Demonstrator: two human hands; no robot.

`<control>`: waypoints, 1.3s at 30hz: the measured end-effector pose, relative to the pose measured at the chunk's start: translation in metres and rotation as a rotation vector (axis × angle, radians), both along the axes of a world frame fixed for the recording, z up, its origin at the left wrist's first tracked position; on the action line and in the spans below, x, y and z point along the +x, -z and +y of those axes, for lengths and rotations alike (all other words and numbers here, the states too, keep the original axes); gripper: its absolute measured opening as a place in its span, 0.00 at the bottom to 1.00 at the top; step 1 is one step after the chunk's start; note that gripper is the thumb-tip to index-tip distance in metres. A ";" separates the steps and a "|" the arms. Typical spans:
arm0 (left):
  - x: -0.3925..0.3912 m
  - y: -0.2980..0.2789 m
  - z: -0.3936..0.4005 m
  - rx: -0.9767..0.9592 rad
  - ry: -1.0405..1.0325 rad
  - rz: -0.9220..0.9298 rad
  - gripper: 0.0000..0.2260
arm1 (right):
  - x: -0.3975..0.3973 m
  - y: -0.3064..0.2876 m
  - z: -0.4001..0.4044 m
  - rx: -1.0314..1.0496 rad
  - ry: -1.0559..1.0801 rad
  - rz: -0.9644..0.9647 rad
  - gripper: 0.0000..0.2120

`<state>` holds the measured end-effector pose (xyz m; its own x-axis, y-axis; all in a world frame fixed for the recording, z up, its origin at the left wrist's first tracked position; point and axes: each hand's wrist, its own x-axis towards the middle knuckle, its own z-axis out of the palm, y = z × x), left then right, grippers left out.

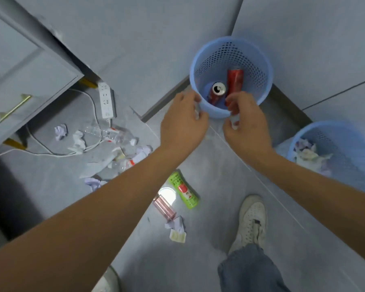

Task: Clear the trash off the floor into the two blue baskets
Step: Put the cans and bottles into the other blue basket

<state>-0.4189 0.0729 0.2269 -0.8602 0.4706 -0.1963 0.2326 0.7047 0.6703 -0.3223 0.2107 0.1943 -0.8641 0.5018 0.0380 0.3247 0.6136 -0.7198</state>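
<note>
A blue basket (230, 40) stands by the wall with two red cans (234, 85) inside. My left hand (183, 123) and my right hand (247, 123) are at its near rim, fingers curled on a clear, pale plastic item (234, 121) that is mostly hidden. A second blue basket (325, 125) at the right holds crumpled paper. On the floor lie a green bottle (183, 189), a pink can (163, 207), a clear bottle (114, 133), a paper ball (60, 131) and several paper scraps (114, 159).
A grey cabinet (19, 70) on gold legs stands at the left. A white power strip (106, 100) and its cable lie beside the trash. My white shoe (252, 220) is on the tiles near more paper scraps (177, 228).
</note>
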 end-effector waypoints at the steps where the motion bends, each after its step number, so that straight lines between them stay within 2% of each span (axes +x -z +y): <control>1: 0.016 0.002 -0.022 0.012 -0.048 -0.033 0.10 | 0.018 0.002 -0.022 -0.018 -0.013 -0.029 0.18; 5: 0.087 0.028 -0.122 -0.047 -0.245 -0.292 0.03 | 0.088 0.050 -0.110 -0.123 -0.022 -0.305 0.16; 7: 0.118 0.053 -0.171 -0.143 -0.344 -0.453 0.04 | 0.110 0.078 -0.149 -0.180 -0.037 -0.492 0.18; 10: 0.149 0.113 -0.220 -0.267 -0.543 -0.740 0.12 | 0.120 0.123 -0.188 -0.162 -0.116 -0.686 0.23; 13: 0.157 0.166 -0.238 -0.228 -0.733 -0.931 0.29 | 0.110 0.167 -0.205 -0.125 -0.147 -0.743 0.25; 15: 0.157 0.199 -0.240 -0.213 -0.757 -0.958 0.34 | 0.099 0.195 -0.207 -0.098 -0.153 -0.744 0.25; 19: 0.159 0.259 -0.236 -0.270 -0.654 -0.785 0.25 | 0.087 0.233 -0.206 0.029 -0.200 -0.719 0.20; 23: 0.165 0.294 -0.232 -0.331 -0.560 -0.721 0.24 | 0.098 0.234 -0.196 0.027 -0.251 -0.780 0.19; 26: 0.161 0.266 -0.217 -0.331 -0.577 -0.681 0.18 | 0.119 0.199 -0.176 -0.041 -0.191 -0.760 0.17; 28: 0.159 0.224 -0.202 -0.296 -0.587 -0.590 0.16 | 0.132 0.158 -0.162 -0.104 -0.105 -0.612 0.15; 32: 0.137 0.111 -0.135 0.069 -0.580 -0.379 0.08 | 0.120 0.057 -0.111 -0.177 0.165 -0.264 0.20; 34: 0.106 0.061 -0.084 0.264 -0.516 -0.304 0.09 | 0.093 0.015 -0.071 -0.231 0.259 -0.125 0.23; 37: 0.049 0.023 0.000 0.389 -0.446 -0.231 0.11 | 0.038 -0.017 -0.005 -0.269 0.329 0.045 0.23; 39: 0.015 0.018 0.052 0.435 -0.408 -0.212 0.12 | -0.001 -0.024 0.033 -0.318 0.400 0.093 0.21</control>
